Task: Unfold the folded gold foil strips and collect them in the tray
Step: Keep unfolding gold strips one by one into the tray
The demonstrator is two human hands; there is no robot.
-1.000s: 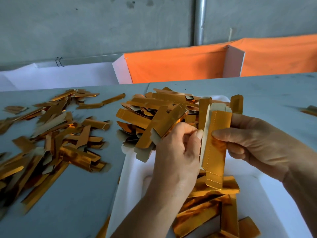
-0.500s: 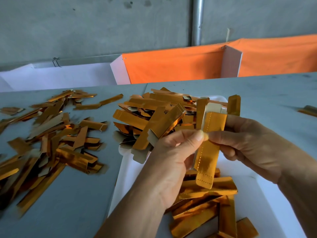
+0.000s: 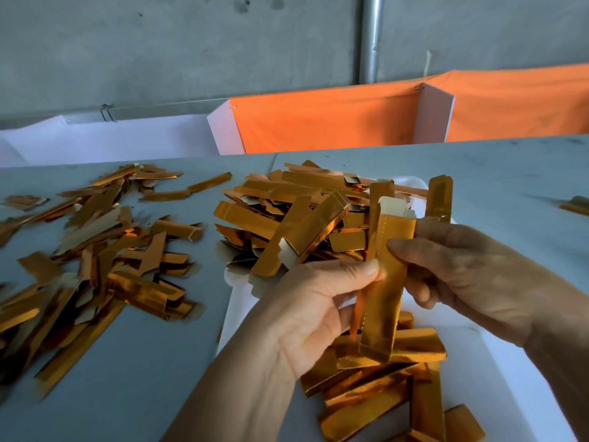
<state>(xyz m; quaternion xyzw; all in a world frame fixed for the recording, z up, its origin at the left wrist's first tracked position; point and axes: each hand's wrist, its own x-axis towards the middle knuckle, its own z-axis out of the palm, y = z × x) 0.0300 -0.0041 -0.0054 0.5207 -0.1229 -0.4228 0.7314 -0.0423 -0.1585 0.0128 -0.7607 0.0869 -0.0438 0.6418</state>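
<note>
A gold foil strip (image 3: 384, 291) stands upright above the white tray (image 3: 506, 374), partly opened into a narrow sleeve with its pale inside showing at the top. My left hand (image 3: 306, 311) pinches its left edge between thumb and forefinger. My right hand (image 3: 459, 272) grips its right side, thumb across the front. Several gold strips (image 3: 376, 387) lie in the tray below my hands, and more are heaped (image 3: 287, 218) at the tray's far end. A loose pile of folded gold strips (image 3: 95, 260) is spread over the grey table on the left.
The grey table (image 3: 127, 378) runs under everything. Behind it stand white and orange partition boards (image 3: 325, 119) against a concrete wall with a metal pipe (image 3: 371, 36). A stray gold piece (image 3: 577, 205) lies at the far right edge.
My left hand has turned palm-up and now pinches the strip's left edge with its fingertips. The strip has narrowed from a flat face into a more closed sleeve shape.
</note>
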